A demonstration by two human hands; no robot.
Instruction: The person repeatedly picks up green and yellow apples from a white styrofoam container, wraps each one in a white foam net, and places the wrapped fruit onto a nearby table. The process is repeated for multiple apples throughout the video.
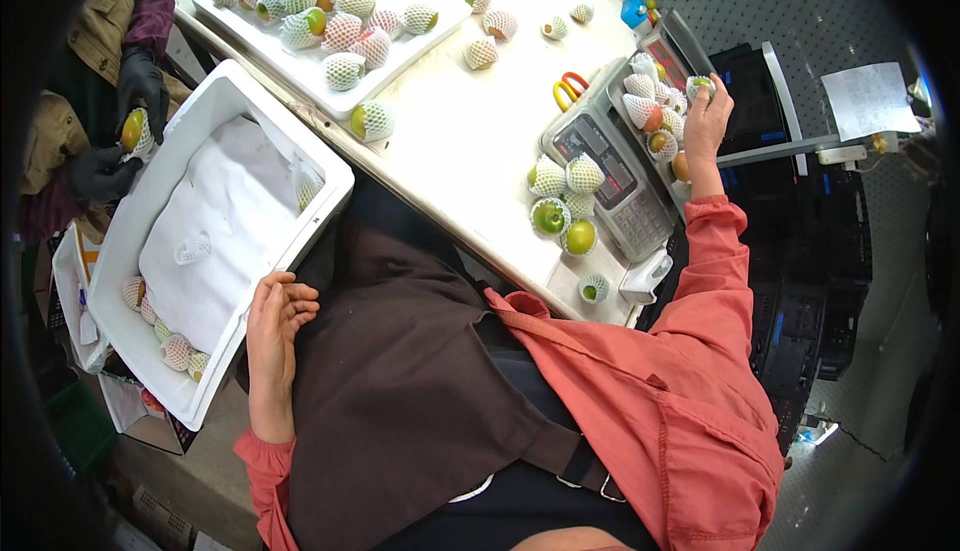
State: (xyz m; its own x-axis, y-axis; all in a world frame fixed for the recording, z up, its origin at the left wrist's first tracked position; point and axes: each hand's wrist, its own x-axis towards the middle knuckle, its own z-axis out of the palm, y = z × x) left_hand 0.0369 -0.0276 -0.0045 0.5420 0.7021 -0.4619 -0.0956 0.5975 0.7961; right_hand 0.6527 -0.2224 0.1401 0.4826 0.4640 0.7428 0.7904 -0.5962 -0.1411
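My right hand point(707, 117) is stretched out at the upper right, its fingers on a green fruit in a foam net point(699, 85), at the edge of a group of net-wrapped fruits point(642, 112) on a digital scale point(643, 224). Empty, with fingers loosely curled, my left hand point(277, 318) is beside the near rim of a white foam box point(341, 176). The box has a white liner sheet point(217, 198), an empty foam net point(193, 248) and several wrapped fruits point(175, 352) along its lower left wall. More wrapped fruits point(550, 216) stand against the scale's near side.
A white foam tray point(442, 37) heaped with wrapped fruits lies on the table point(450, 138), with loose ones beside it. Red and yellow scissors point(568, 91) lie behind the scale. At left, a co-worker's gloved hands point(141, 89) hold a partly wrapped fruit point(135, 130). Black crates point(810, 251) stand right.
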